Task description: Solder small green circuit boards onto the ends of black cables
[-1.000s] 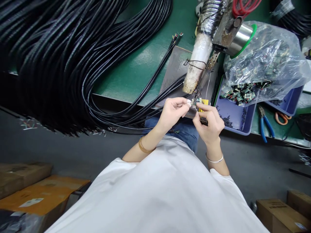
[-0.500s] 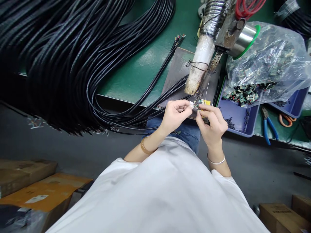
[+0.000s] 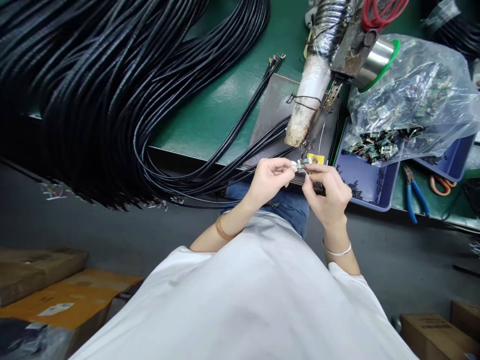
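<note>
My left hand [image 3: 273, 177] is closed in a pinch on a small circuit board [image 3: 301, 165] with a row of metal pins. A white cover wraps one of its fingertips. Facing it, my right hand [image 3: 327, 189] pinches a thin wire [image 3: 305, 171] against the board; the exact joint is too small to make out. Just above the board, the soldering iron [image 3: 318, 120] points downward on its stand, its tip close to my fingers. Solder wire [image 3: 321, 137] hangs from a solder spool [image 3: 377, 62] beside it. A yellow piece [image 3: 315, 159] lies behind my right fingers.
Thick bundles of black cable [image 3: 101, 100] cover the left of the green table [image 3: 225, 105]. A wrapped fume pipe [image 3: 309, 95] hangs over a dark plate [image 3: 268, 112]. Right of it are a purple tray [image 3: 390, 192], a plastic bag [image 3: 420, 95] of circuit boards, pliers [image 3: 414, 195] and orange-handled scissors [image 3: 440, 185].
Both hands have shifted slightly down, away from the soldering iron's tip, with the small board between them. My right wrist has moved a little to the right.
</note>
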Demonstrator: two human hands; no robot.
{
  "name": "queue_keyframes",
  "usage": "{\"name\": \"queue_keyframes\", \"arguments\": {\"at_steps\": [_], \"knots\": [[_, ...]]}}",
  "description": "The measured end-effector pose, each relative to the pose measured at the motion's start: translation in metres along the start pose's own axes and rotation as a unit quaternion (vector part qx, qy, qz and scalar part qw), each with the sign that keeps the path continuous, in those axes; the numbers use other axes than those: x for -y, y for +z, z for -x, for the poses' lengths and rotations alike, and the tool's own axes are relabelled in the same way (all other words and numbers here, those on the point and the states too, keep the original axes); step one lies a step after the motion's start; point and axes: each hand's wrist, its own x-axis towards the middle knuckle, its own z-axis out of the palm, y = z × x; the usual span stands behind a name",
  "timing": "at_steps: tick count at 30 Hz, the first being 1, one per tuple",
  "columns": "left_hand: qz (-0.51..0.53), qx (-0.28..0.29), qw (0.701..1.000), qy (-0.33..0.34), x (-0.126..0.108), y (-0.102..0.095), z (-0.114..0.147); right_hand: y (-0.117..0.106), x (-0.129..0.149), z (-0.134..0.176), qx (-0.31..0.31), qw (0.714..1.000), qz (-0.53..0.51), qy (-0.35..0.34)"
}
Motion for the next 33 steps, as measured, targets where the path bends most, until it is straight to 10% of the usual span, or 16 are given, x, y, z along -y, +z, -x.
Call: {"name": "queue_keyframes", "arguments": {"at_steps": [11, 33], "knots": [[0.045, -0.002, 0.999, 0.018, -0.006, 0.002, 0.012, 0.003, -0.003, 0.001, 0.008, 0.936, -0.231, 0.265], [0.024, 0.054, 0.998, 0.013, 0.000, -0.001, 0.009, -0.003, 0.001, 0.007, 0.031, 0.961, -0.183, 0.206]]}}
